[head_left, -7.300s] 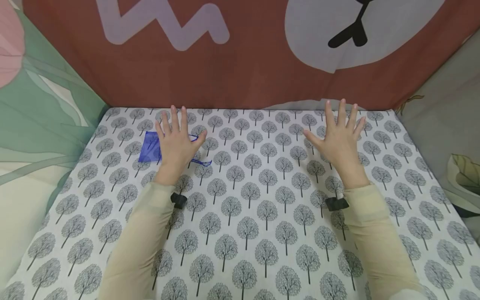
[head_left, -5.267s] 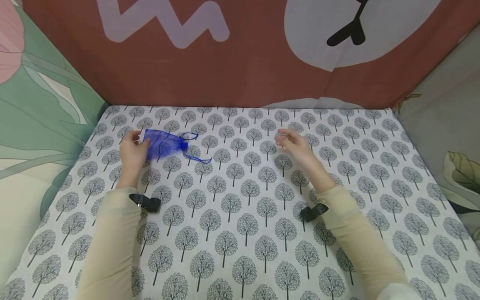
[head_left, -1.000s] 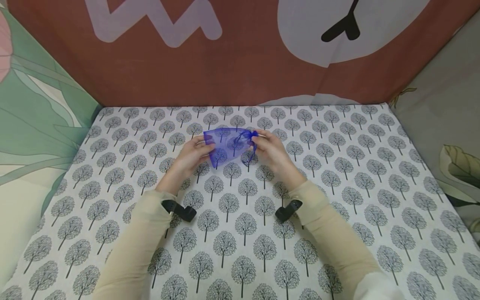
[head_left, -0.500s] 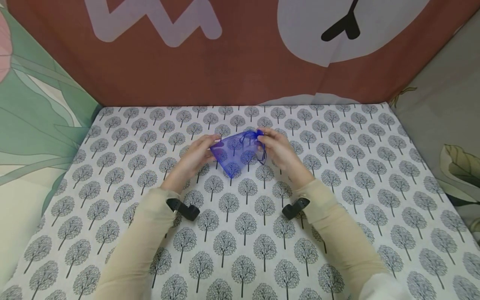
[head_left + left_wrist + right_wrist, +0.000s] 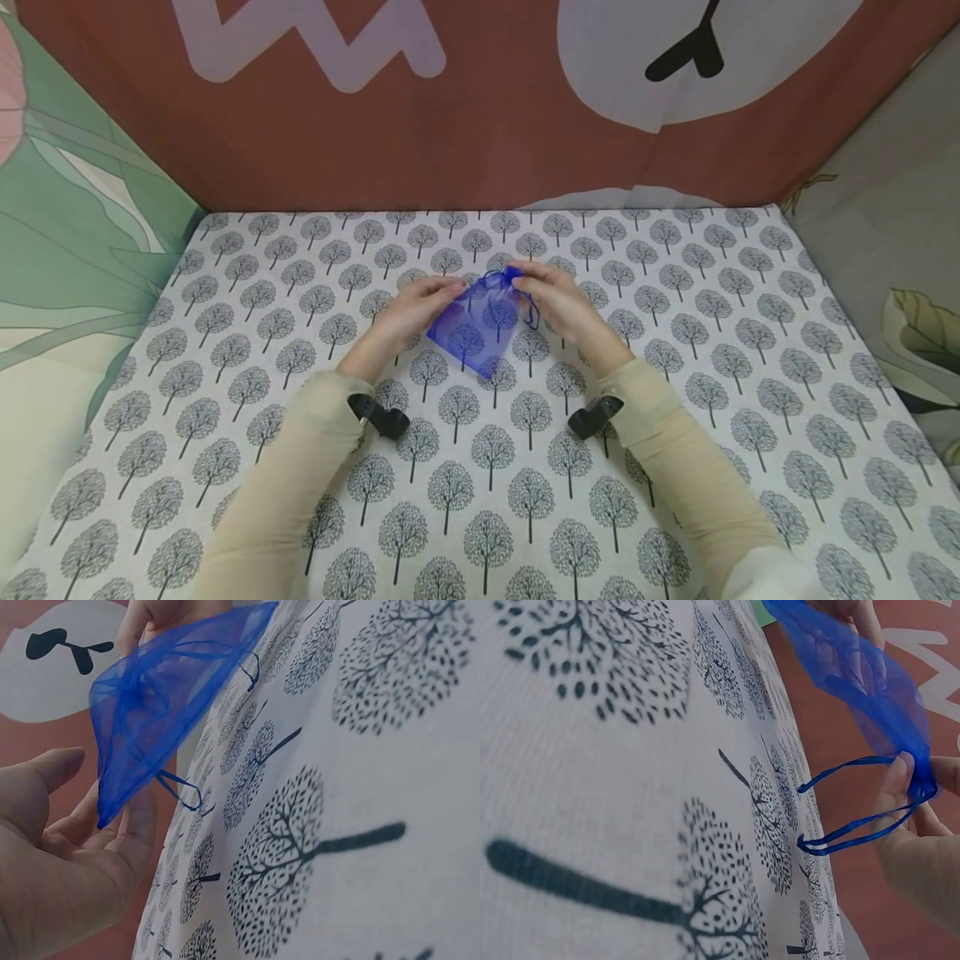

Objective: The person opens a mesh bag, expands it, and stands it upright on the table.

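A sheer blue drawstring pouch (image 5: 480, 333) is held over the middle of the table, its wide end slanting down toward the front. My right hand (image 5: 558, 302) pinches its gathered neck between thumb and fingers; in the right wrist view the blue cord loops (image 5: 855, 825) hang out beside the thumb (image 5: 895, 784). On the pouch's other side is my left hand (image 5: 412, 312). The left wrist view has that hand's thumb (image 5: 61, 766) and fingers well apart, with a lower corner of the pouch overlapping the fingers. Nothing shows inside the see-through mesh.
A white cloth with printed trees covers the table (image 5: 491, 500). A red-brown hanging cloth (image 5: 480, 150) rises at the back edge, with patterned cloths at left (image 5: 82, 242) and right (image 5: 885, 208). Black wrist cameras sit on both sleeves.
The pouch, first flat at the table's left, was picked up and brought to the middle. Over the last second my left fingers let go of its wide end, which swung down toward the front.
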### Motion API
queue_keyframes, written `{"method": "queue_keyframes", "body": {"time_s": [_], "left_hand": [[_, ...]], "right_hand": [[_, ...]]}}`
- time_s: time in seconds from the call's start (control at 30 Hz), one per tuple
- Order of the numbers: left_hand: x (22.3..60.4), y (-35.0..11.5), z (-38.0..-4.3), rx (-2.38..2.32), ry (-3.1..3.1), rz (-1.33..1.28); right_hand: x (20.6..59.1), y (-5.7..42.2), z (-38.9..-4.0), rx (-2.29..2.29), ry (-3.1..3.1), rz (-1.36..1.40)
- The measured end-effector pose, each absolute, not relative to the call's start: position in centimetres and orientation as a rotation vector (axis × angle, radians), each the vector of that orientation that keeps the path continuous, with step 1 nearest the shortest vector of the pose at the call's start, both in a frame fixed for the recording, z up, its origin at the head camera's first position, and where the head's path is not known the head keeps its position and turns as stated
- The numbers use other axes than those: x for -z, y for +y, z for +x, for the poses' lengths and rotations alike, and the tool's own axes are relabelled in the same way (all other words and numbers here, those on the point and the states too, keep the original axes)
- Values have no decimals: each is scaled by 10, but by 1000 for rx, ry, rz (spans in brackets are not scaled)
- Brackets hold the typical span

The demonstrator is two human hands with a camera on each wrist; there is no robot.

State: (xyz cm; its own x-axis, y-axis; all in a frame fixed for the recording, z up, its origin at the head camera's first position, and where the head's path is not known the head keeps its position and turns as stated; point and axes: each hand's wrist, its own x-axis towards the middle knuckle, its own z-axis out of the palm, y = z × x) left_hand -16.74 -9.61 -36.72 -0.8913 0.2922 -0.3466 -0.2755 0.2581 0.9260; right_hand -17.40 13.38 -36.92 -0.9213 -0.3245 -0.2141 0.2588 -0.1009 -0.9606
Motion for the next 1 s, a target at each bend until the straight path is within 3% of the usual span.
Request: {"method": "queue_keyframes", "body": {"time_s": [0.73, 1.0], "left_hand": [[374, -79, -164, -1636, 2060, 51], [374, -78, -164, -1678, 2084, -8]], "right_hand": [[376, 131, -171, 1918, 1884, -135], [376, 136, -172, 1998, 1923, -15]]}}
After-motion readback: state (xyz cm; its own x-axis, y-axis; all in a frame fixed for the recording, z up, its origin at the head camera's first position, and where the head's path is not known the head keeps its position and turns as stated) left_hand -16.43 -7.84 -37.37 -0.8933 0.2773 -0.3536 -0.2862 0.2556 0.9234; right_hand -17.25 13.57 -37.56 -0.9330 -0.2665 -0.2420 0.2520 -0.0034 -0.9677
